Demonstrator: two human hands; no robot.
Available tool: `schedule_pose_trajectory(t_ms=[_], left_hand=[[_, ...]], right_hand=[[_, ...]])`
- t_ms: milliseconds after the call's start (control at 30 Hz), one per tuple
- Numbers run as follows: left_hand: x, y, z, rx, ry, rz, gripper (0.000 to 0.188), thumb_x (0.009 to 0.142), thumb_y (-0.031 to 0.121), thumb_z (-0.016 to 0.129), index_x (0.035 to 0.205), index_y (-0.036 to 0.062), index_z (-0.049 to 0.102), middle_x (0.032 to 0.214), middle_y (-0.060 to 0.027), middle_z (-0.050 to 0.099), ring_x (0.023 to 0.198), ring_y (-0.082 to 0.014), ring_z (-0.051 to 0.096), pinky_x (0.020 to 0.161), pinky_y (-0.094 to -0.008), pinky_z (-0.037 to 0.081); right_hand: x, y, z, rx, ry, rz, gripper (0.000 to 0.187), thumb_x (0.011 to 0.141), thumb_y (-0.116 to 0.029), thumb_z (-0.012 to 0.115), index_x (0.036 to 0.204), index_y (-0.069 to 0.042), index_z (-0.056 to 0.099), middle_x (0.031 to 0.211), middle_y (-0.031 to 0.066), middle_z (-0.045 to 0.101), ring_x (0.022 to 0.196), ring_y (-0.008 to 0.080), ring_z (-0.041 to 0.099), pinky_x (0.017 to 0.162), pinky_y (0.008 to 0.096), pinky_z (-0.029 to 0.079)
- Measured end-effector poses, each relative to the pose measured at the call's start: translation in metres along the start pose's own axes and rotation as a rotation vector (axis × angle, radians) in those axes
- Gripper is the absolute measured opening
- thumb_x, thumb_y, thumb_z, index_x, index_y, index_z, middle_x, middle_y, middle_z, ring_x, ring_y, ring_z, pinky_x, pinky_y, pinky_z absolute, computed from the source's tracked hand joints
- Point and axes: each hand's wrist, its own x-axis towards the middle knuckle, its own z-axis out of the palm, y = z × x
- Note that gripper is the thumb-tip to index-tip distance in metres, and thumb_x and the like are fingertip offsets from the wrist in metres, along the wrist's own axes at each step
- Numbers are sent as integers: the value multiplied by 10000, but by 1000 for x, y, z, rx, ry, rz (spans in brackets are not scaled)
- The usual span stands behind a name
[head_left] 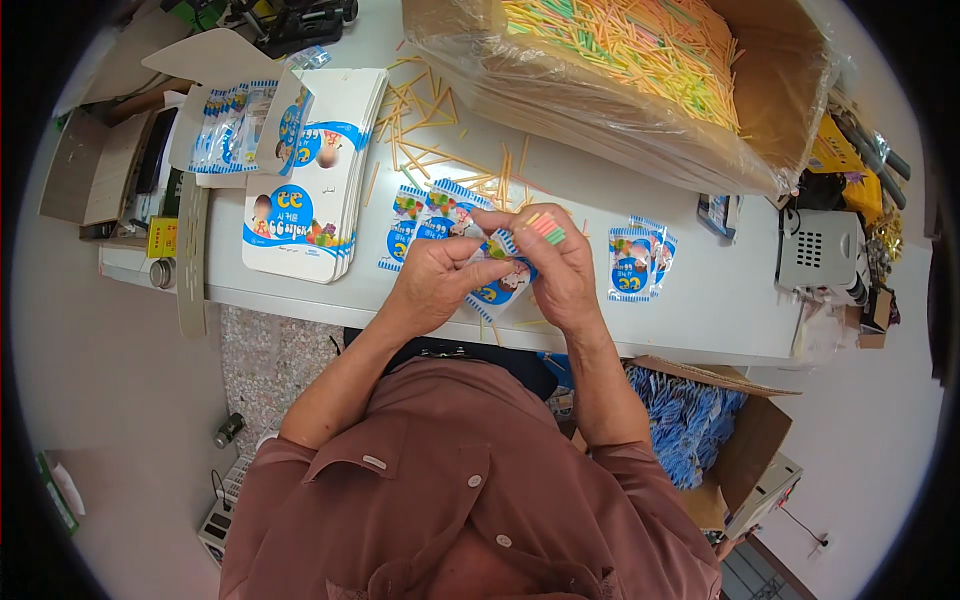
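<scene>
My left hand point(428, 285) pinches the edge of a small blue-and-white printed packet point(492, 292) between thumb and fingers. On the packet's other side, my right hand point(567, 280) is closed. A short bundle of thin pink, green and yellow sticks point(545, 229) pokes out of the right hand's grip. The packet's opening is partly covered by my fingers, so I cannot tell whether sticks are inside. Just beyond my left hand, more such packets point(408, 212) lie on the white table point(400, 310).
Loose sticks point(440, 155) are scattered behind the packets. A plastic-lined carton point(600, 110) of sticks fills the far side. Right of my hands lie several packets point(632, 265). At left are flat printed cards point(300, 255) and a display box point(225, 170); below right, a carton of blue packets point(685, 425).
</scene>
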Motion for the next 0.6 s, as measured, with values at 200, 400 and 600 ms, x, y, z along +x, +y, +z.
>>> schedule_pose_trajectory(t_ms=[200, 400, 600], left_hand=[[-1, -4, 9, -70, 63, 34, 202, 898, 69, 708, 1075, -27, 703, 962, -34, 714, 849, -54, 623, 743, -216, 517], [-3, -12, 6, -156, 127, 64, 206, 898, 88, 709, 1067, -29, 705, 950, -36, 711, 834, -65, 627, 735, -218, 505], [-2, -9, 11, -248, 177, 133, 217, 902, 55, 697, 1100, -33, 687, 1008, -45, 701, 870, -87, 629, 759, -231, 509]], right_hand=[[0, 0, 7, -5, -10, -30, 334, 1036, -244, 460, 1271, -10, 497, 1323, 235, 574, 1302, 301, 508, 1077, 407, 390], [0, -16, -9, -732, -223, -213, 584, 992, -321, 511, 1459, 5, 383, 1387, 219, 528, 1342, 320, 469, 1097, 417, 369], [-20, -9, -6, -475, 87, -88, 430, 850, -81, 727, 1249, 16, 600, 1231, 136, 617, 1158, 195, 577, 947, 322, 470]])
